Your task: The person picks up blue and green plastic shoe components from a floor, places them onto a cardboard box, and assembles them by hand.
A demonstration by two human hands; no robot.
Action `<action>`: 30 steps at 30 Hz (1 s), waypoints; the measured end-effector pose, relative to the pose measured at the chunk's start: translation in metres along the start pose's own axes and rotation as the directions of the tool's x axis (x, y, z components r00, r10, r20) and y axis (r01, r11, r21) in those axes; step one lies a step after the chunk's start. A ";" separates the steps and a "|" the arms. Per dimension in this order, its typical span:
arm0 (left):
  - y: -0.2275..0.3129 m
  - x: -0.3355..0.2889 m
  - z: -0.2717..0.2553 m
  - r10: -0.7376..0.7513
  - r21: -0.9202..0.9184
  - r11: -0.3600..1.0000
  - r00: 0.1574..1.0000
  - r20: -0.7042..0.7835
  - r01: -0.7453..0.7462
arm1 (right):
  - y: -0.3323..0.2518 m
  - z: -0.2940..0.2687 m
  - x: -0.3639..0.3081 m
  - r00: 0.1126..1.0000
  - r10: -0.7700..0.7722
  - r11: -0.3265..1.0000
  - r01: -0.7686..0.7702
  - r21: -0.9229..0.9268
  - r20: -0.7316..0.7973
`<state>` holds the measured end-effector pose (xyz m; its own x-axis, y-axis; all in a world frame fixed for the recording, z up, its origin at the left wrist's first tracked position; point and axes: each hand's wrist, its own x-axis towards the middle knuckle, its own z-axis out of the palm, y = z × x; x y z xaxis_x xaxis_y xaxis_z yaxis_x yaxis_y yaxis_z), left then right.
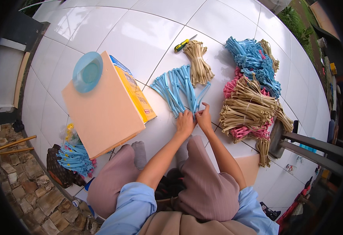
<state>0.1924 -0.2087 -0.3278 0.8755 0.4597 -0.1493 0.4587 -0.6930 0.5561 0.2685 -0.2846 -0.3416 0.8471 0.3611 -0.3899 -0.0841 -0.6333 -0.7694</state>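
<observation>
A fan of light blue straps [171, 92] lies on the white tiles in front of me, its narrow ends gathered toward my hands. My left hand [185, 122] is closed around those near ends. Beside it, almost touching, my right hand [203, 118] pinches the end of a blue strap that stands apart at the right of the fan. Its index finger is raised a little. Just beyond the fan is a tied bundle of tan straps [198, 64]. A yellow and green screwdriver [182, 46] lies at that bundle's far end.
To the right is a heap of blue bundles [251, 58], tan bundles [242, 107] and pink straps [250, 133], near grey bars [312, 147]. A peach-topped box [101, 109] at left carries a blue bowl [88, 74]. More blue straps [75, 158] lie at lower left.
</observation>
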 end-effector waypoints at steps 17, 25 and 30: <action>0.110 0.049 -0.229 0.547 -0.091 0.705 0.620 -0.562 -0.703 | -0.187 -0.110 0.003 0.802 -0.353 0.322 -0.380 0.867 0.482; 0.066 -0.041 -0.292 0.684 -0.006 0.727 0.725 -0.075 -0.687 | -0.289 -0.111 -0.058 0.960 -0.226 0.434 -0.053 0.899 0.165; 0.065 -0.057 -0.329 0.524 -0.133 0.823 0.829 -0.194 -0.552 | -0.307 -0.118 -0.078 0.917 -0.397 0.671 0.267 0.692 0.031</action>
<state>0.1218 -0.0972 -0.0140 0.9369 0.1253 0.3263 -0.1258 -0.7502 0.6492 0.2900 -0.1994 -0.0147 0.7940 0.6041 -0.0677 -0.1932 0.1451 -0.9704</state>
